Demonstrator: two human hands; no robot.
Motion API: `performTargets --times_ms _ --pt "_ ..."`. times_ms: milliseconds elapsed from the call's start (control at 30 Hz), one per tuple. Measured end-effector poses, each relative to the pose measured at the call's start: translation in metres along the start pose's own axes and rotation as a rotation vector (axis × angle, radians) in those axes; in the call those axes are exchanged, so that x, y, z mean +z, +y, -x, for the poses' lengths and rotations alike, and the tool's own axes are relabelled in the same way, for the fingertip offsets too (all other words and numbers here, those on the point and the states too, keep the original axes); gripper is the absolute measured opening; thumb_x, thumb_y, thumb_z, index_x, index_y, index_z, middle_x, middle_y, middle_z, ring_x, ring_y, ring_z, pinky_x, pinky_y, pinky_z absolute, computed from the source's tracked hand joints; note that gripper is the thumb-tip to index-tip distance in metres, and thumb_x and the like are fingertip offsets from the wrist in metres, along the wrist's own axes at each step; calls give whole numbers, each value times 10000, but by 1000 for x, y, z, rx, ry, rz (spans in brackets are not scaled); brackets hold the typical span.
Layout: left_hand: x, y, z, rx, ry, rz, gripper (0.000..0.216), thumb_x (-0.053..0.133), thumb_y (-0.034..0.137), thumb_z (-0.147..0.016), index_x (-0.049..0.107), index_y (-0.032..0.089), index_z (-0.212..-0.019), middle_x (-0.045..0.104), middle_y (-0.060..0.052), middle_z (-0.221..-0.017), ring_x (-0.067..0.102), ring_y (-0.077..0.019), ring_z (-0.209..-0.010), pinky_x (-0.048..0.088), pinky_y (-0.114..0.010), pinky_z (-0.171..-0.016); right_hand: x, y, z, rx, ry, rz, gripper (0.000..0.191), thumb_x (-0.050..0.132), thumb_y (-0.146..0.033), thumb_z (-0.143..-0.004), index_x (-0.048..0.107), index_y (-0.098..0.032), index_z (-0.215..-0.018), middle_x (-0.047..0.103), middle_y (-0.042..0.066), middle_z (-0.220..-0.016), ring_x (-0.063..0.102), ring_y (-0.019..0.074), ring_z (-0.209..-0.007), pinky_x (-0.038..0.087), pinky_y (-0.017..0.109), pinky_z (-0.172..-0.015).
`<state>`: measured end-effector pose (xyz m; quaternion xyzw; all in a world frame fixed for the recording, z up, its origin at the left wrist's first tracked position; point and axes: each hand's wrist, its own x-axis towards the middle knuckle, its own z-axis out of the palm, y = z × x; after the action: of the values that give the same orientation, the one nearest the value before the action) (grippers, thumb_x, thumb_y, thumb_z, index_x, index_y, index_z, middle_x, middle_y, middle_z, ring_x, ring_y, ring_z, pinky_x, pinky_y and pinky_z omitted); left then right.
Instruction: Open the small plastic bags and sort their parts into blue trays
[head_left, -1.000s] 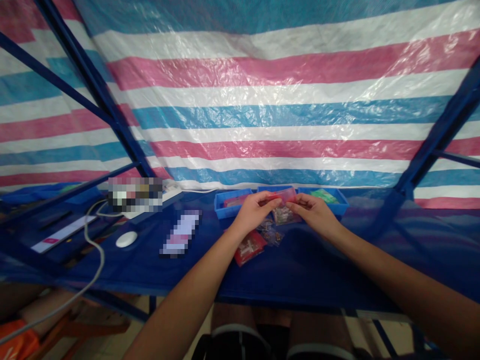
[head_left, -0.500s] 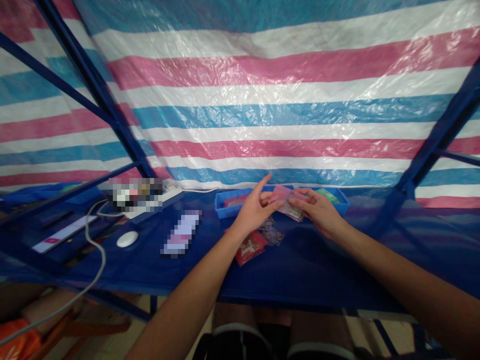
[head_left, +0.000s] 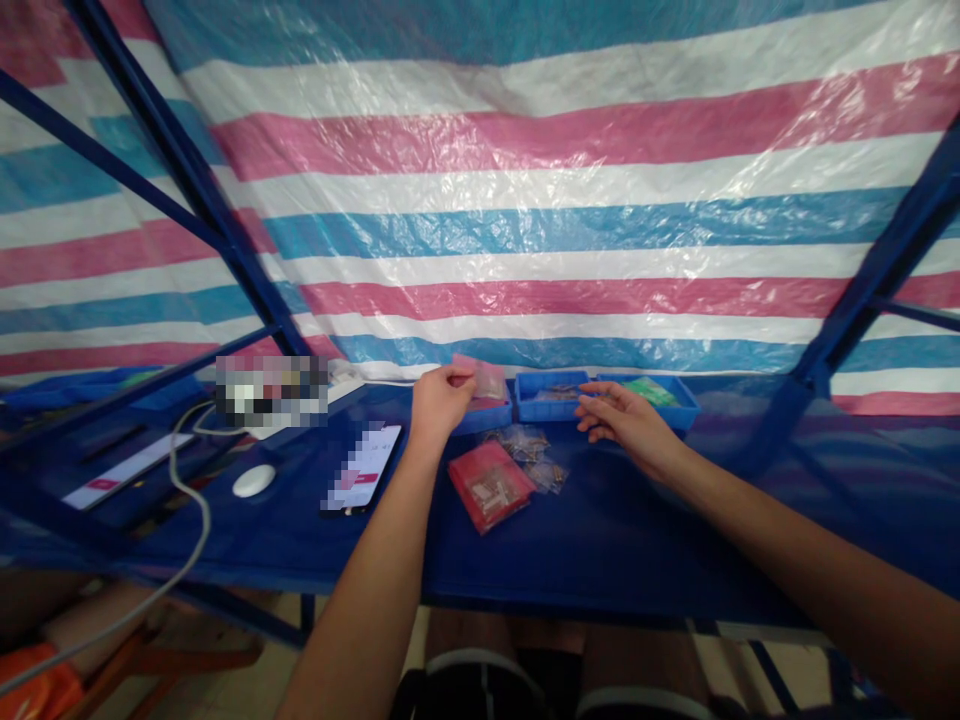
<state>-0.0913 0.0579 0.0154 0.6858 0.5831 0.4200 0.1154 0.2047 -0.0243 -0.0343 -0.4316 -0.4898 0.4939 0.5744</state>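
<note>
My left hand pinches a small pink plastic bag and holds it over the leftmost blue tray. My right hand hovers with loosely spread fingers and holds nothing, just in front of the middle blue tray and the right blue tray, which contains green bags. On the blue table between my hands lie a red bag of small parts and a few clear bags of small parts.
A phone lies on the table to the left, beside a white round object and a grey cable. Blue metal frame bars and a striped tarp stand behind.
My hands have separated. My left hand has carried the pink bag leftward to the leftmost tray. My right hand has let go and opened. The red bag now lies uncovered.
</note>
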Motion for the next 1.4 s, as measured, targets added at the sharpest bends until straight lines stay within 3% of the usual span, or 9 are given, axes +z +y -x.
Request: performTargets --times_ms 267,467,567,667,767,900,1133,1400 --pt "-9 -7 2 -35 -178 -235 206 755 312 -809 869 216 -951 835 -93 -913 763 -275 -868 534 -323 -769 1 0 0 20 -31 15 476 878 -477 -802 678 -228 -1155 758 46 -909 715 172 -734 579 258 -570" --pt "-4 -9 5 98 -154 -404 323 657 456 -929 859 219 -846 804 -136 -913 733 -301 -935 543 -374 -893 3 4 3 -111 -102 222 448 801 -537 -868 685 -235 -1178 746 36 -886 711 195 -736 588 309 -600" --pt "-1 -10 8 176 -34 -430 367 649 493 -944 857 205 -853 753 -163 -1211 652 -356 -1152 502 -478 -1065 5 3 11 -341 -224 535 362 784 -501 -901 742 -269 -1177 772 73 -1023 734 255 -909 634 431 -811" --pt "1 -8 10 228 78 -415 355 656 493 -946 851 200 -896 646 -163 -1408 537 -410 -1301 450 -571 -1134 9 3 20 -529 -417 751 476 835 -457 -869 739 -304 -1309 707 115 -1380 642 344 -1300 511 557 -1135" --pt "3 1 11 334 118 -326 296 636 429 -977 832 209 -1010 647 -148 -1378 521 -374 -1329 400 -563 -1193 12 8 22 -559 -556 814 530 774 -442 -933 678 -313 -1438 590 112 -1568 494 352 -1500 383 579 -1256" --pt "9 17 16 513 107 -174 253 590 349 -1022 800 208 -1026 693 -112 -1280 569 -295 -1283 413 -477 -1197 12 15 15 -588 -651 859 383 655 -357 -1023 714 -343 -1401 683 70 -1473 555 314 -1457 396 549 -1256" --pt "26 42 34 713 -58 36 210 589 310 -1039 772 207 -1033 744 -91 -1138 636 -245 -1152 480 -446 -1112 8 10 7 -631 -517 933 278 619 -247 -1007 801 -306 -1208 807 76 -1155 724 298 -1110 557 494 -1025" --pt "36 48 46 709 -290 122 235 604 367 -1042 769 208 -1096 796 -78 -1111 719 -241 -1082 540 -410 -1027 4 13 2 -461 -136 692 178 677 -350 -972 814 -264 -1047 828 49 -1025 774 259 -919 597 406 -858"
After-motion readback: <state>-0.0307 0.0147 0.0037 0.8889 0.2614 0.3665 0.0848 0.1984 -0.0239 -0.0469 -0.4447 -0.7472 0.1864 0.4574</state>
